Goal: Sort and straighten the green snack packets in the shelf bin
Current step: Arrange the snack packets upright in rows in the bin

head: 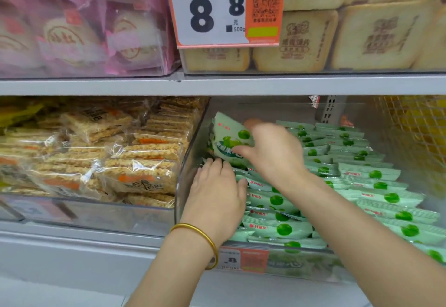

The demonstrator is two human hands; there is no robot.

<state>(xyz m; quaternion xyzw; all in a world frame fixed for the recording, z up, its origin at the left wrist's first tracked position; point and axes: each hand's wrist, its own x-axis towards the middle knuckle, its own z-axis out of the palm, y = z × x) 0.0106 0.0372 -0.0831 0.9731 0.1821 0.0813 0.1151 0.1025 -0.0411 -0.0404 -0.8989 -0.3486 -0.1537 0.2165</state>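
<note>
The right hand (272,152) pinches one green packet (229,138) above the bin (190,157). The left hand (217,191) lies flat inside it, fingers straight. A loose pinch could drop the packet crooked.

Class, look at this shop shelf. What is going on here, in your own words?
A person is tidying green snack packets in a clear bin on the lower shelf. The right hand pinches a lifted packet, tilted up near the bin's back left. The left hand, fingers flat, presses on the packets beneath it. The right-side rows lie neatly overlapped, while the left side looks jumbled.
</note>
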